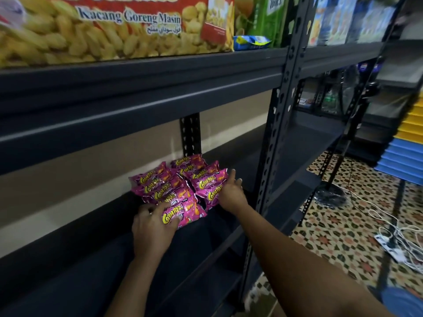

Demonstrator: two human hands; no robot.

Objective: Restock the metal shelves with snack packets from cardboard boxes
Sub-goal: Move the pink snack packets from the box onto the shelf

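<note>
On the dark grey metal shelf board (206, 259), towards its far right corner, lies a cluster of shiny magenta snack packets with yellow lettering (174, 181), overlapping one another in two rough rows that run back to the beige wall (91, 179). The nearest magenta packet (183, 213) lies at the front of the left row, tilted, and the left hand (153, 232) grasps it from the left side, fingers curled over its near left edge with the thumb side on top. The right hand (231, 191) reaches in from the right with its fingers straight and spread, the fingertips (232, 173) resting against the right edge of the right-hand row of packets; it grips nothing. Both bare forearms come up from the near edge of the view.

Just right of the packets stands a black perforated steel upright (277, 143), and a second perforated post (190, 136) rises behind them against the wall. On the shelf above sits a large yellow and red carton printed with fried peanuts (114, 28), with a green carton (265, 17) to its right and a small blue wrapper (251, 42) lying in front of that. Far right, a patterned tile floor (343, 225) carries white cables and a white power strip (389, 243), with a stack of blue and yellow sheets (407, 152) beyond
</note>
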